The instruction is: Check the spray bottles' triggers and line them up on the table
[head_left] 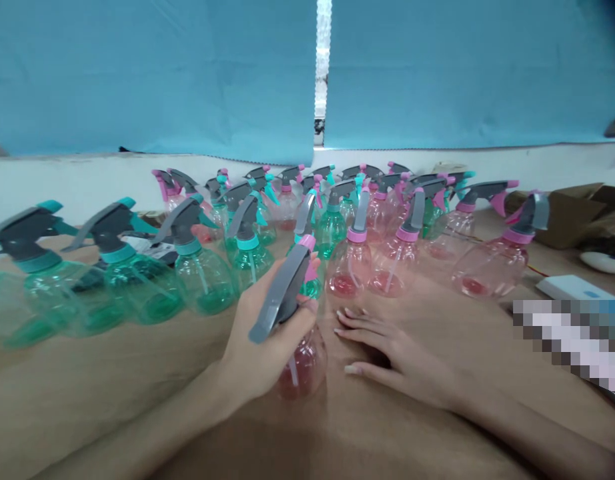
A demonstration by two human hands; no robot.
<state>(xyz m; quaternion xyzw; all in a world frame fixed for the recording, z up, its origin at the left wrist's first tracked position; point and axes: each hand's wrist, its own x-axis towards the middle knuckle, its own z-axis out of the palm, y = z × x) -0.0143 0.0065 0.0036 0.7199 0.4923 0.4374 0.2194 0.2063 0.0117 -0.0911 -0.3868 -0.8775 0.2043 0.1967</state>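
Observation:
My left hand (257, 333) is wrapped round the neck of a pink spray bottle (306, 370), whose grey and pink trigger head rises above my fingers. A little reddish liquid and a dip tube show inside its clear body. To the right of that bottle, my right hand (397, 357) lies on the table with fingers stretched out, holding nothing. Just beyond it stand a pink spray bottle (348, 270) and another pink spray bottle (393, 267). Green spray bottles line up on the left, the nearest to my left hand being a green spray bottle (205, 283).
Several more green and pink spray bottles crowd the back of the wooden table (187, 387). At the right are a cardboard box (570, 217), a white box (577, 290) and a white mouse-like object (603, 262). Blue cloth (152, 73) hangs behind.

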